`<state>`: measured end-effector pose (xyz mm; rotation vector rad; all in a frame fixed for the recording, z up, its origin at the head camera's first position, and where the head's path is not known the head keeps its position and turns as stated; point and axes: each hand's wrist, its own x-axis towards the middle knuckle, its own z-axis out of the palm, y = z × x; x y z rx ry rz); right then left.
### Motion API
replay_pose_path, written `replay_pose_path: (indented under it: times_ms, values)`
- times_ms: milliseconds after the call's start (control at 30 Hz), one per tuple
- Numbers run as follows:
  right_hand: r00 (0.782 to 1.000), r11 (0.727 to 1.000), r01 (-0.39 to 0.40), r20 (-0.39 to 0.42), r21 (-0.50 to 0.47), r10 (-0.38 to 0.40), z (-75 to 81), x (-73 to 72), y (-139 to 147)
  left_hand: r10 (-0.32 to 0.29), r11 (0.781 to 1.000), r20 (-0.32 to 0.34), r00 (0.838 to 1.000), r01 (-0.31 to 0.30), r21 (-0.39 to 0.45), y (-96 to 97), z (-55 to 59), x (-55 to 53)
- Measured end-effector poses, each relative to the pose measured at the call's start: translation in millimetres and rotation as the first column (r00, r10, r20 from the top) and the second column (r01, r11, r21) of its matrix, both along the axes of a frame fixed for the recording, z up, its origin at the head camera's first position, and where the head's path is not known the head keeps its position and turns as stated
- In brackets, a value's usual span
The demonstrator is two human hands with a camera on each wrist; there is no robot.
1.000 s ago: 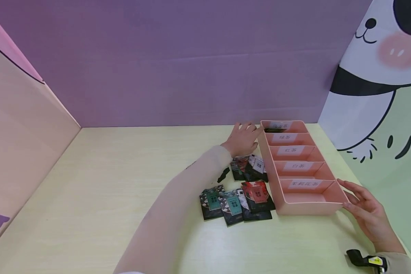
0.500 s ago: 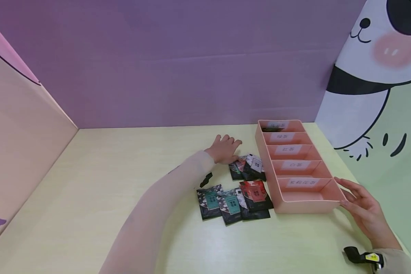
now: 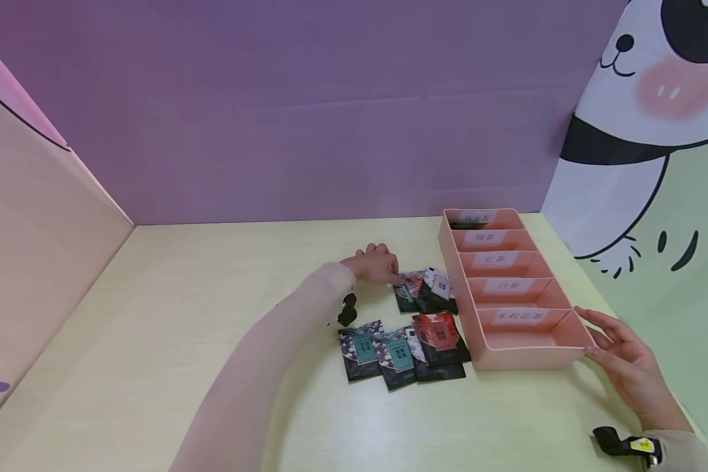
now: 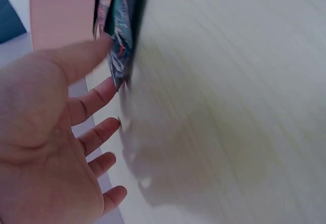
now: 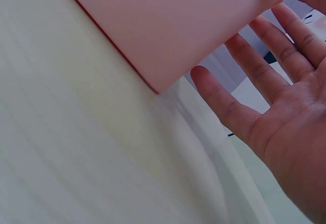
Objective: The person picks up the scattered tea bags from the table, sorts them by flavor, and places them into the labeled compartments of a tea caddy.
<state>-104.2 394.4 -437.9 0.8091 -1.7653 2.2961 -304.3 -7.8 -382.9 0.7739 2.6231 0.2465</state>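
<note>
Resting at the near right corner of a pink divided box (image 3: 533, 359), the right hand (image 3: 631, 367) is seen toward the lower right of the head view, its fingers spread and nearly straight, with the corner touched rather than clasped. The left hand (image 3: 373, 263) is placed just right of centre, at the upper left of an upper cluster of packets (image 3: 438, 288). In the left wrist view, a packet edge is met by its thumb and index finger while the other fingers are spread apart; whether the packet is pinched cannot be told.

The box is set right of centre, divided into five compartments running up the frame, each marked with a white label. Something dark (image 3: 466, 225) is contained in the topmost one. Below the upper cluster, a lower cluster of packets (image 3: 400, 355) is laid overlapping, with a red-topped packet (image 3: 442, 335) uppermost beside the box's left wall. All are borne by a pale wooden table (image 3: 200, 314), backed by a purple wall (image 3: 283, 118). A black device (image 3: 628, 446) is worn at the right wrist.
</note>
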Motion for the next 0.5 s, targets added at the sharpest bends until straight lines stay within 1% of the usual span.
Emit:
replay_pose_path:
  times_ms: [33, 167, 233, 300, 367, 433, 500]
  values:
    - [1.0, 1.0, -0.005, 0.0, 0.001, 0.005, 0.2, 0.2, 0, 0.005, 1.0, 0.012, 1.0, -0.005, 0.015, 0.0, -0.3, -0.6]
    - [0.999, 0.999, 0.041, 0.029, 0.024, -0.041, 1.3, 1.7, 0, 0.02, 0.998, 0.059, 0.998, -0.024, 0.06, -0.4, -2.8, -5.0]
    - [0.997, 0.998, 0.059, 0.045, 0.037, -0.061, 2.2, 2.5, 0, 0.021, 0.994, 0.111, 0.994, -0.034, 0.108, -1.1, -4.2, -8.5]
    - [0.995, 0.996, 0.077, 0.056, 0.044, -0.08, 3.2, 3.1, -1, 0.012, 0.986, 0.169, 0.986, -0.04, 0.164, -1.8, -5.0, -12.5]
    - [0.995, 0.996, 0.08, 0.058, 0.044, -0.083, 3.9, 3.2, -1, 0.006, 0.969, 0.249, 0.968, -0.067, 0.236, -2.7, -4.5, -15.9]
    - [0.996, 0.996, 0.075, 0.051, 0.04, -0.077, 4.0, 3.1, -1, -0.003, 0.949, 0.327, 0.945, -0.1, 0.3, -3.6, -4.2, -18.5]
    - [0.997, 0.998, 0.061, 0.037, 0.029, -0.062, 3.4, 2.7, -2, 0.007, 0.925, 0.398, 0.917, -0.157, 0.346, -4.6, -4.4, -20.3]
